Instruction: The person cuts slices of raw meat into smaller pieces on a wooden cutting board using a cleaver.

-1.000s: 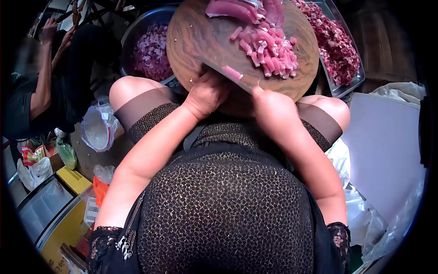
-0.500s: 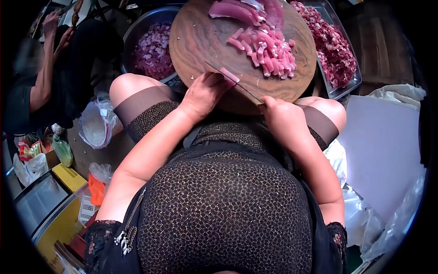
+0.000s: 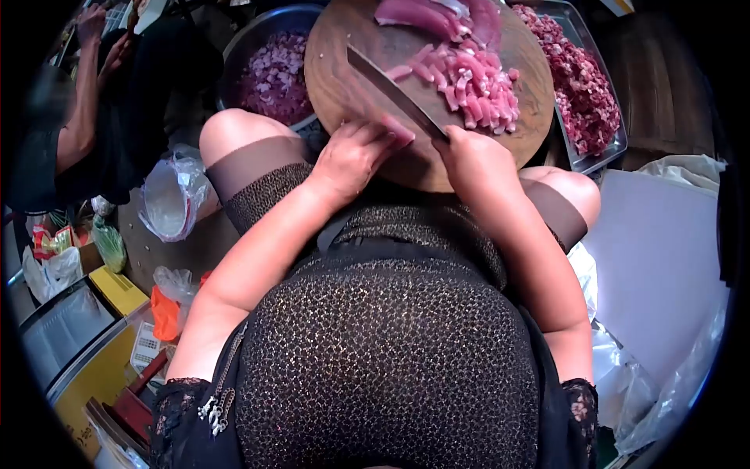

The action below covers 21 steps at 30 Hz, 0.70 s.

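My right hand [image 3: 478, 160] is closed round the handle of a knife [image 3: 394, 90], whose long blade points up and left over the round wooden chopping board [image 3: 336, 82]. On the board's near edge, my left hand [image 3: 353, 160] has its fingers bent over a piece of pink meat [image 3: 399, 130], holding it. The blade is away from that piece, on its far side. Farther back lie a heap of cut meat strips [image 3: 476, 90] and a larger uncut slab of meat [image 3: 418, 17].
A metal bowl of diced meat [image 3: 273, 78] stands left of the board. On the right is a metal tray [image 3: 617, 141] of minced meat [image 3: 574, 86]. Another person's arm [image 3: 78, 117] shows at far left. A plastic-lined bucket [image 3: 168, 207] stands near my left knee.
The knife has come up off the meat piece and swung away to the far side, its blade now showing broadside. My left hand stays on the piece. The whole view has shifted slightly.
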Tool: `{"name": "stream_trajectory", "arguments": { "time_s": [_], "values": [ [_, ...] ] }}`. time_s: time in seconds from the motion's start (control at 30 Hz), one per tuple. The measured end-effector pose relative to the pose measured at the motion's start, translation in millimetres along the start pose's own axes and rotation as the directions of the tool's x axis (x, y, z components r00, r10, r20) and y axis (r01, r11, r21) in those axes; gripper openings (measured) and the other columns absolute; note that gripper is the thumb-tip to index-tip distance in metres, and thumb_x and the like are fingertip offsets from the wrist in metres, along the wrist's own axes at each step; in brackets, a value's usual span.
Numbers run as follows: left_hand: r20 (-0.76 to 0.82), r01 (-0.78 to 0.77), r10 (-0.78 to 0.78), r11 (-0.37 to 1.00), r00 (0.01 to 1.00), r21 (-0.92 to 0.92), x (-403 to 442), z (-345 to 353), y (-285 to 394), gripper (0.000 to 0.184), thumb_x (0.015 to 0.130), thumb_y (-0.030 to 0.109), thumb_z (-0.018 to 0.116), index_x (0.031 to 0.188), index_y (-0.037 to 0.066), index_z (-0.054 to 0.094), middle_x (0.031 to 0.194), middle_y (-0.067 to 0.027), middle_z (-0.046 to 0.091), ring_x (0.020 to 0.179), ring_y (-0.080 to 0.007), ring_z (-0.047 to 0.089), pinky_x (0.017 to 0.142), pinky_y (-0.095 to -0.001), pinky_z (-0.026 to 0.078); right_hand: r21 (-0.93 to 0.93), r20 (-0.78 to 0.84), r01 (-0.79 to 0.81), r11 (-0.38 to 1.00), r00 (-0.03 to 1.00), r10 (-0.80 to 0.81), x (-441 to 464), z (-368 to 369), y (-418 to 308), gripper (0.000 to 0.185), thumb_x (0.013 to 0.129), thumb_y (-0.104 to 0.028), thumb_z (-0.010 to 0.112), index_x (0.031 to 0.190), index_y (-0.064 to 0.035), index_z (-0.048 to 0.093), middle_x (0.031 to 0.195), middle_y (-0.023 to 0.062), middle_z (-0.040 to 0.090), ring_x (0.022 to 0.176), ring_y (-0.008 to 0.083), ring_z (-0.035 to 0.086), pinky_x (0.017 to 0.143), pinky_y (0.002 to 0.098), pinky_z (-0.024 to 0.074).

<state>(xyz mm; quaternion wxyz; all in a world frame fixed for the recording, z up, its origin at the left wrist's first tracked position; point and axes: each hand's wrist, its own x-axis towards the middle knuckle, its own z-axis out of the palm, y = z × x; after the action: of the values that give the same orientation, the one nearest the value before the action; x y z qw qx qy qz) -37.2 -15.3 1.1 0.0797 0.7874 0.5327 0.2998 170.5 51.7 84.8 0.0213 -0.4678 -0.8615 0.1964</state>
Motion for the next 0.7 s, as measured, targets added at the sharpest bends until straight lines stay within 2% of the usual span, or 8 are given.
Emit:
{"name": "stream_trajectory", "arguments": {
  "time_s": [0.07, 0.13, 0.3, 0.47, 0.5, 0.53, 0.6, 0.7],
  "values": [
    [0.027, -0.017, 0.016, 0.999, 0.999, 0.037, -6, 5, -5, 0.026, 0.083, 0.011, 0.067, 0.109, 0.008, 0.07, 0.109, -0.0094, 0.065, 0.099, -0.0301, 0.061, 0.089, -0.0394, 0.051, -0.063, 0.093, 0.025, 0.998, 0.996, -0.019, -23, -13, -2, 0.015, 0.091, -0.016, 0.052, 0.091, -0.0035, 0.061, 0.082, 0.0177, 0.069, 0.079, 0.0352, 0.069, 0.067, 0.0477, 0.0545],
    [0.086, 0.01, -0.015, 0.998, 0.996, 0.055, -5, 6, -5, 0.029, 0.082, 0.01, 0.065, 0.11, 0.01, 0.069, 0.111, -0.0089, 0.065, 0.103, -0.0306, 0.061, 0.092, -0.0397, 0.051, -0.066, 0.089, 0.04, 0.997, 0.995, -0.034, -37, -5, 6, 0.014, 0.091, -0.016, 0.054, 0.089, -0.003, 0.06, 0.078, 0.0191, 0.068, 0.076, 0.037, 0.068, 0.065, 0.0484, 0.0544],
    [-0.112, -0.108, 0.113, 0.993, 0.987, 0.044, 0, 12, -8, 0.035, 0.081, 0.008, 0.063, 0.115, 0.014, 0.07, 0.11, -0.0088, 0.065, 0.102, -0.0301, 0.061, 0.09, -0.039, 0.053, -0.091, 0.158, 0.055, 0.994, 0.987, -0.04, -28, 2, -8, 0.008, 0.084, -0.008, 0.055, 0.085, -0.0006, 0.057, 0.074, 0.02, 0.067, 0.072, 0.0375, 0.068, 0.063, 0.0473, 0.0551],
    [-0.02, 0.004, -0.005, 0.999, 1.0, -0.036, -7, 10, -7, 0.03, 0.081, 0.006, 0.063, 0.109, 0.011, 0.071, 0.112, -0.0112, 0.066, 0.105, -0.0319, 0.061, 0.092, -0.0394, 0.051, -0.077, 0.098, 0.141, 0.987, 0.986, -0.133, 26, 25, -17, 0.014, 0.092, -0.018, 0.055, 0.092, -0.0041, 0.06, 0.079, 0.0182, 0.069, 0.076, 0.0364, 0.069, 0.064, 0.048, 0.0544],
    [-0.006, -0.008, 0.008, 0.998, 1.0, -0.07, -1, 3, -3, 0.024, 0.082, 0.007, 0.064, 0.105, 0.009, 0.072, 0.109, -0.012, 0.066, 0.102, -0.0326, 0.062, 0.091, -0.0395, 0.052, -0.025, -0.024, 0.13, 0.991, 0.991, -0.131, 31, 26, -16, 0.019, 0.094, -0.023, 0.056, 0.092, -0.0053, 0.061, 0.081, 0.0172, 0.069, 0.078, 0.0372, 0.068, 0.066, 0.0498, 0.0533],
    [-0.02, -0.008, 0.007, 0.998, 1.0, -0.066, -3, 2, -4, 0.024, 0.082, 0.007, 0.064, 0.105, 0.009, 0.072, 0.109, -0.012, 0.066, 0.102, -0.0326, 0.062, 0.091, -0.0395, 0.052, -0.051, -0.069, 0.091, 0.995, 0.993, -0.095, 29, 23, -15, 0.013, 0.09, -0.013, 0.054, 0.093, -0.0024, 0.061, 0.084, 0.0191, 0.069, 0.081, 0.0365, 0.069, 0.07, 0.0481, 0.0546],
    [-0.083, 0.166, -0.175, 0.98, 0.981, -0.106, -9, 0, -10, 0.026, 0.081, 0.006, 0.067, 0.107, 0.008, 0.072, 0.11, -0.0132, 0.065, 0.1, -0.033, 0.061, 0.089, -0.0407, 0.051, 0.016, -0.01, 0.062, 0.998, 0.998, -0.061, 14, 2, -10, 0.016, 0.093, -0.018, 0.054, 0.093, -0.0028, 0.06, 0.082, 0.0198, 0.069, 0.08, 0.0378, 0.068, 0.069, 0.0485, 0.054],
    [-0.071, 0.116, -0.119, 0.992, 0.99, -0.049, -18, -1, -8, 0.027, 0.079, 0.007, 0.069, 0.106, 0.008, 0.071, 0.108, -0.0126, 0.065, 0.098, -0.0327, 0.062, 0.087, -0.0406, 0.052, 0.011, 0.079, 0.067, 0.998, 0.995, -0.067, -21, -12, -6, 0.02, 0.095, -0.021, 0.054, 0.092, -0.0028, 0.06, 0.08, 0.0201, 0.068, 0.079, 0.0384, 0.068, 0.068, 0.0496, 0.0532]
  ]
}}
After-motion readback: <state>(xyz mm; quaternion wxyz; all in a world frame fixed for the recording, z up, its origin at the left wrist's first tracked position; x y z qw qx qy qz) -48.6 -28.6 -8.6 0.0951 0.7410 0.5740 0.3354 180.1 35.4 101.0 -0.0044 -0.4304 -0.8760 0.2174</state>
